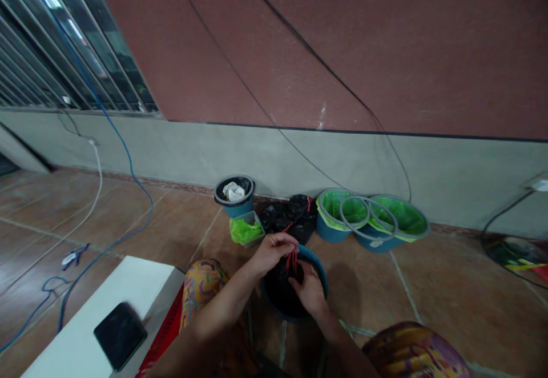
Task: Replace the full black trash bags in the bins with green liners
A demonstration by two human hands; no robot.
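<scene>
Black plastic bag with thin red ties [278, 289] lies inside a round blue bucket [322, 269] at the lower centre of the head view. The left hand [276, 250] pinches the red ties [293, 261] between thumb and fingers above the bucket's far rim. The right hand [311, 292] is just below and to the right, over the bucket's mouth, its fingers curled beside the hanging ties; I cannot tell whether it grips ties or plastic. Beyond the bucket, near the middle of the frame, knotted black plastic sacks [303, 221] sit against the pale lower wall [257, 152]. Left of them are a small clear plastic box with bright green plastic in it [256, 218] and a blue bucket lined in black [242, 209], holding crumpled white material. Right of them, two blue buckets with green liners [330, 230] stand side by side. At the lower left, a dark flat device with rounded corners [120, 335] rests on a white flat-topped block [141, 284], near a long blue cable [128, 155].
</scene>
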